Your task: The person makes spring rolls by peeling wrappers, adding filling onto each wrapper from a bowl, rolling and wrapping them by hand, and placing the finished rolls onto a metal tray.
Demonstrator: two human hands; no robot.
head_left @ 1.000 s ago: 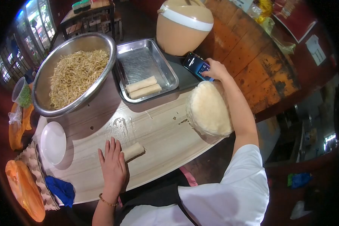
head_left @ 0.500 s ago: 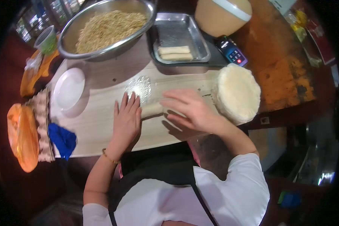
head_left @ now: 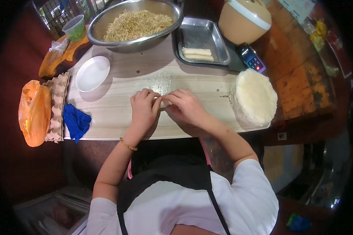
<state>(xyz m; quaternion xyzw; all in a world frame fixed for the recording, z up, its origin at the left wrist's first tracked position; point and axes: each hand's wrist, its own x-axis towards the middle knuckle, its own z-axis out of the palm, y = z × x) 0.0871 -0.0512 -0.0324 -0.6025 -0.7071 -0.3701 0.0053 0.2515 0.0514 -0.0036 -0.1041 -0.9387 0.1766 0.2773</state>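
Between my hands at the middle of the board is a pale spring roll (head_left: pixel 164 105), mostly hidden by my fingers. My left hand (head_left: pixel 144 107) is closed around its left side, and my right hand (head_left: pixel 185 105) is closed on its right side. The fingertips of both hands nearly meet over the roll. A wet, shiny patch (head_left: pixel 159 82) lies on the board just beyond my fingers. Two finished-looking rolls (head_left: pixel 197 54) lie side by side in the metal tray (head_left: pixel 201 31). To the right stands a tall stack of round white wrappers (head_left: pixel 256 97).
A steel bowl (head_left: pixel 102 41) of shredded filling stands at the back. A white plate (head_left: pixel 93 73), a blue cloth (head_left: pixel 77 120), an egg carton (head_left: pixel 59 105) and an orange bag (head_left: pixel 34 113) are at left. A phone (head_left: pixel 251 58) and a beige container (head_left: pixel 244 21) are at back right.
My hands have come together from lying apart with extended fingers and now grip the spring roll. The camera view has shifted, so the table things appear farther right and mostly higher.
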